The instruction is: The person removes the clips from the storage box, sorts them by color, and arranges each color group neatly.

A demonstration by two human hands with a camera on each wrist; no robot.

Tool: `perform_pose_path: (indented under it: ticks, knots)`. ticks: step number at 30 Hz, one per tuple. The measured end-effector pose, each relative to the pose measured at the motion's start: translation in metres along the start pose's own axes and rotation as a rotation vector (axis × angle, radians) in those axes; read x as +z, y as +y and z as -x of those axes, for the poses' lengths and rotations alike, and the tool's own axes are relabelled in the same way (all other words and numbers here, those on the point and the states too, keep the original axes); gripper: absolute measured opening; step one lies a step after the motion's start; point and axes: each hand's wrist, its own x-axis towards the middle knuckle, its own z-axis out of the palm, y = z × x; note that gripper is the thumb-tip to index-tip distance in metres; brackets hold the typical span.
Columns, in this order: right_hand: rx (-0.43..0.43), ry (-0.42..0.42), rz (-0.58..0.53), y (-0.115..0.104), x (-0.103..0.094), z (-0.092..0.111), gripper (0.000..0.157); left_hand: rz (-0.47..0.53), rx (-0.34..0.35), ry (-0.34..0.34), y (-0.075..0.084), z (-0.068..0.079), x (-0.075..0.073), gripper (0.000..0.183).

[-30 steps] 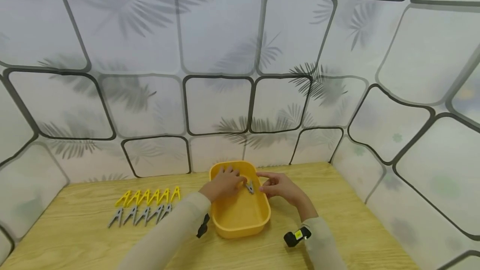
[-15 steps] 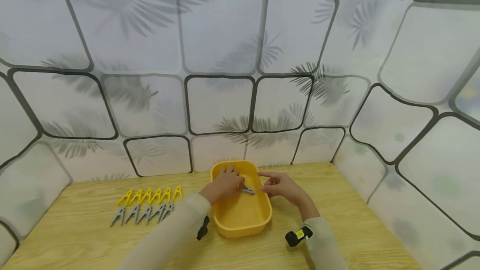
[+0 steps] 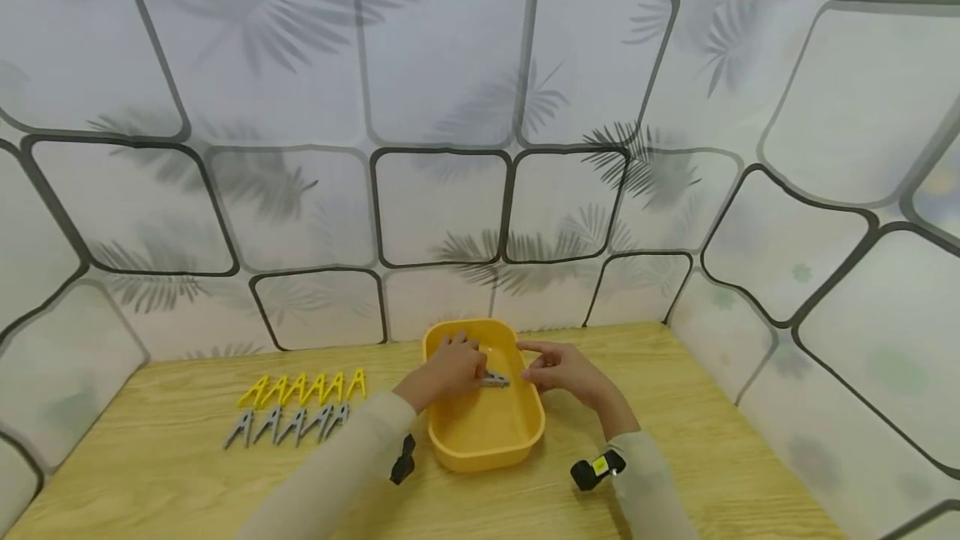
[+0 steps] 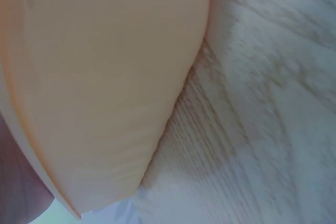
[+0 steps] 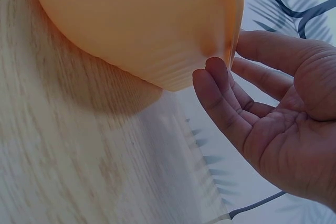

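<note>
A yellow plastic basin (image 3: 487,432) stands on the table in the head view. Inside it, near the far half, my left hand (image 3: 450,369) pinches a grey clothespin (image 3: 497,379), whose one end sticks out to the right of the fingers. How the fingertips meet it is hidden. My right hand (image 3: 566,373) holds the basin's right rim between thumb and fingers. In the right wrist view, that hand (image 5: 283,93) is at the basin (image 5: 142,19) edge, its lower fingers curled beside the outer wall. The left wrist view is mostly filled by the basin's outer wall (image 4: 105,77).
Left of the basin, several yellow clothespins (image 3: 300,388) form a row, with a row of several grey clothespins (image 3: 288,426) just in front. The wooden table (image 3: 172,473) meets a patterned wall covering (image 3: 442,207) behind and at the right.
The grey clothespin in the basin has turned from slanting to nearly level, and my left fingers have closed on it. My right hand has stayed at the rim.
</note>
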Motion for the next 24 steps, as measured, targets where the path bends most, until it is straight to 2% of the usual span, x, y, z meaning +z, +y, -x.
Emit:
perform_pose_path:
  ticks: [6,15,24]
  knots:
    - [0.009,0.003,-0.002,0.000,0.000,-0.001,0.064,0.021,0.033,0.071,-0.003,0.010,-0.002,0.013]
    - [0.001,0.002,-0.023,-0.001,0.000,0.001,0.064,0.043,0.079,0.222,-0.010,0.024,-0.003,0.012]
    - [-0.012,-0.011,-0.033,0.000,0.000,-0.001,0.065,-0.003,0.093,0.433,-0.018,0.040,-0.009,0.015]
